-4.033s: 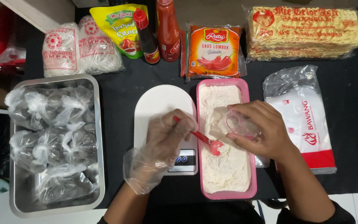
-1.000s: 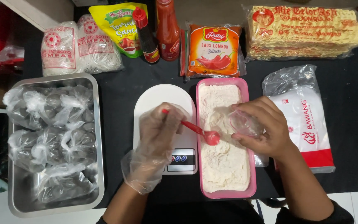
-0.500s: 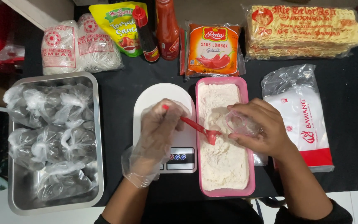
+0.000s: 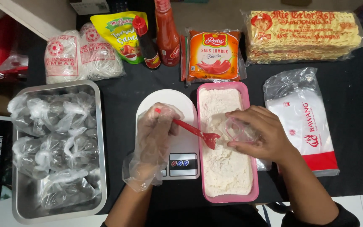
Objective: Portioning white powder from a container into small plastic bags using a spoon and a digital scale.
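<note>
My left hand [image 4: 154, 141], in a loose clear plastic glove, grips a small red spoon [image 4: 198, 133] over a white kitchen scale [image 4: 167, 103]. The spoon's tip rests on the white flour-like powder in a pink rectangular tub [image 4: 245, 92]. My right hand [image 4: 259, 132], bare, holds a small clear plastic bag [image 4: 237, 130] open above the powder, right beside the spoon's tip.
A metal tray [image 4: 101, 168] of several knotted clear bags stands at the left. Behind are white noodle packs [image 4: 80, 54], a yellow sauce pouch [image 4: 120, 35], two red sauce bottles [image 4: 167, 33], an orange sauce packet [image 4: 214, 54] and yellow noodle blocks [image 4: 303, 35]. A pack of plastic bags [image 4: 305, 122] lies right.
The spoon has dipped and scooped in the powder, its tip shifting slightly toward the bag. My right hand keeps the small bag over the tub throughout.
</note>
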